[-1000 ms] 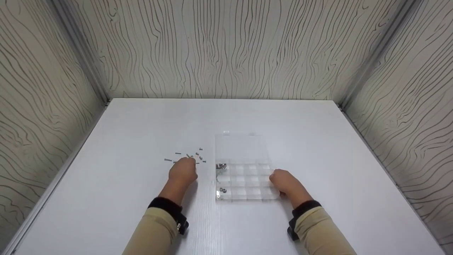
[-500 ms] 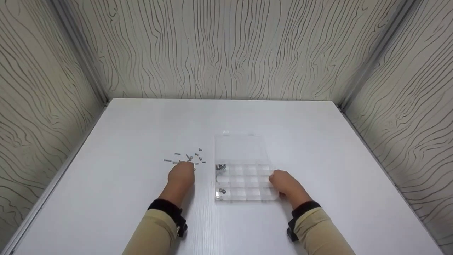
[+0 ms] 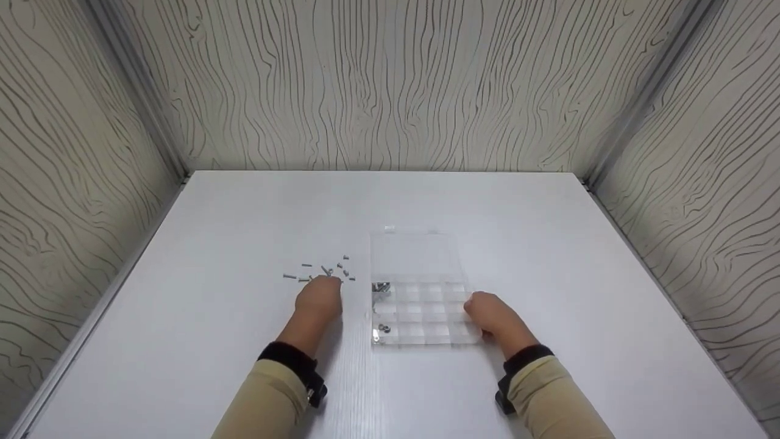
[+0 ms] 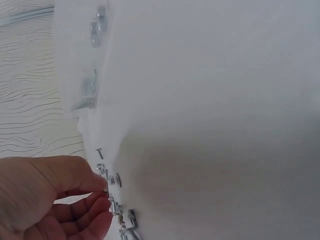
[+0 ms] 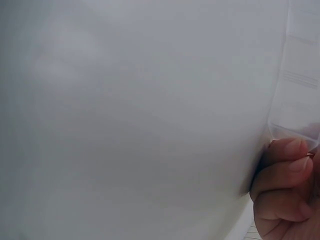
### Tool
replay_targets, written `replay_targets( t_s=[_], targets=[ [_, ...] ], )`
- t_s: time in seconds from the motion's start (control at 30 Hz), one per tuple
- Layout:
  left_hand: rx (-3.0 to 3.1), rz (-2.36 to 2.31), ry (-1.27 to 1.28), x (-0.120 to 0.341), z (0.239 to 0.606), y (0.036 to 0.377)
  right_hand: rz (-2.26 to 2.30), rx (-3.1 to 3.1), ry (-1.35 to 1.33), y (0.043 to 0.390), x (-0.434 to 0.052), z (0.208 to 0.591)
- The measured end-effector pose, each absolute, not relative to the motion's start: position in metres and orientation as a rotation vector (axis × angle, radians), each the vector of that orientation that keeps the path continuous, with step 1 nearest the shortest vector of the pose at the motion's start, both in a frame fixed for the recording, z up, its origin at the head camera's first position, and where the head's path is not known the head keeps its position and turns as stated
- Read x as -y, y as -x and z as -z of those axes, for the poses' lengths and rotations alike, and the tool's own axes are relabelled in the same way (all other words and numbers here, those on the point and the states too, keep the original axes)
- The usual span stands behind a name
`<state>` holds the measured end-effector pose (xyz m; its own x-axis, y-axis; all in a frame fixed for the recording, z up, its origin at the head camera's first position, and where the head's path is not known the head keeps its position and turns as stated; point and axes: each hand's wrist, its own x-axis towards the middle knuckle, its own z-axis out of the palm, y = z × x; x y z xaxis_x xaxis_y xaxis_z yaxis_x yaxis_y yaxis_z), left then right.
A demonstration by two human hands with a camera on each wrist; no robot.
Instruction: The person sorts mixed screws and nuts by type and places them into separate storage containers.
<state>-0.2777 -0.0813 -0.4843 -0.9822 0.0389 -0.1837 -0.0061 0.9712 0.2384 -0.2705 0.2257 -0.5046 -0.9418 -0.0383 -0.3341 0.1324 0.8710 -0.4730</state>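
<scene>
Among loose screws (image 3: 325, 269) and other small metal parts on the table, my left hand (image 3: 319, 297) has its fingers curled. In the left wrist view, its thumb and fingertips (image 4: 102, 182) pinch a small metal piece, mostly hidden between them. A clear compartment box (image 3: 421, 314) lies with its lid (image 3: 414, 253) folded back, away from me. My right hand (image 3: 492, 312) grips the box's right side, its fingers (image 5: 285, 175) curled at the corner. Metal pieces (image 3: 381, 286) sit in a far-left compartment, and nuts (image 3: 384, 328) in a near-left one.
The white table (image 3: 231, 213) carries the box and the scattered hardware, which lies left of the box. Wood-grain panels (image 3: 378, 85) stand behind the table and along both sides.
My left hand has drawn back slightly from the scattered parts, then shifted a little to the right and forward. My right hand and the box have stayed in place.
</scene>
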Motion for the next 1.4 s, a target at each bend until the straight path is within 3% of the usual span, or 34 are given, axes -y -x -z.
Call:
replay_targets(
  t_s=[0.43, 0.73, 1.4],
  targets=[
    [-2.964, -0.38, -0.246, 0.041, 0.465, 0.265, 0.724, -2.719, -0.062, 0.271, -0.227, 0.507],
    [-2.918, -0.36, -0.254, 0.02, 0.462, 0.253, 0.656, -2.715, -0.055, 0.271, -0.226, 0.505],
    [-2.879, -0.325, -0.372, 0.018, 0.471, 0.249, 0.661, -2.743, -0.022, 0.27, -0.226, 0.504]
  ],
)
